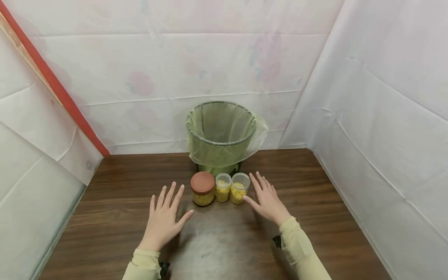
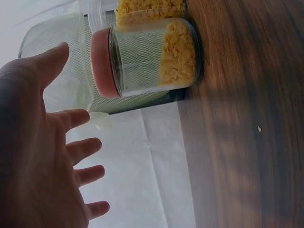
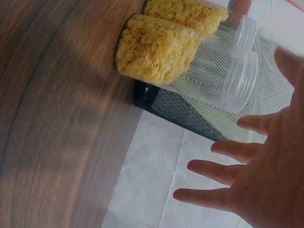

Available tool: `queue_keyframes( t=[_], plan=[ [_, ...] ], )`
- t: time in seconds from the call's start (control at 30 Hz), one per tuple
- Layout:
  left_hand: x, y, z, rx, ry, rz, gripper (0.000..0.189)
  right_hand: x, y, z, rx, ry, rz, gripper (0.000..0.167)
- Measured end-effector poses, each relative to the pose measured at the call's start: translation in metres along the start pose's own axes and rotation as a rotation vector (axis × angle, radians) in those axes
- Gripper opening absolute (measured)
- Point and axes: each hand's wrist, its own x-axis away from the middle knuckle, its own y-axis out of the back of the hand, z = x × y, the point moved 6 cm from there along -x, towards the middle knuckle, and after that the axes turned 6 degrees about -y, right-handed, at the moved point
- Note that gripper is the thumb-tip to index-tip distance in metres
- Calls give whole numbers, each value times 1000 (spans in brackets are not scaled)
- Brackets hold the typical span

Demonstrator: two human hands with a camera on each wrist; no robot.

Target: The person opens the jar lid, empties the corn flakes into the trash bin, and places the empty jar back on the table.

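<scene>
Left hand (image 1: 162, 225) and right hand (image 1: 269, 202) are held splayed, empty, near a terracotta-lidded clear round jar (image 1: 203, 190) and clear-lidded cylindrical plastic jar (image 1: 239, 188), presumably pre-grasp; finger-curling would be needed next

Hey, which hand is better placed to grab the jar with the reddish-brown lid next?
Probably the left hand: it's open, empty and closer to the reddish-lidded jar at the row's left end. The right hand is beyond the two clear-lidded jars.

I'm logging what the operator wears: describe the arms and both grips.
The left sleeve and right sleeve are long and pale yellow. A black piece shows beside the left one, another beside the right. The left grip and right grip are bare; no gloves or rings show.
</scene>
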Motion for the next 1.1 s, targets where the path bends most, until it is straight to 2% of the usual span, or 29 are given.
queue_keyframes(
  t=[0.17, 0.5, 0.7, 0.83, 0.97, 1.1],
  plan=[
    [-3, -1, -5, -2, -27, 11, 80, -8, -2, 7, -25, 56, -23, 74],
    [-8, -5, -19, -6, -137, -75, 75, -18, -5, 16, -50, 135, -78, 81],
    [-8, -4, -28, 14, -177, -110, 70, -25, -10, 16, -92, 125, -99, 82],
    [-8, 0, -31, 24, -213, -163, 66, -28, -14, 14, -114, 113, -118, 81],
    [-6, 4, -32, 18, -245, -222, 63, -30, -16, 13, -143, 103, -126, 80],
    [-5, 5, -31, 8, -259, -244, 63, -33, -18, 14, -159, 104, -129, 79]
  ],
)
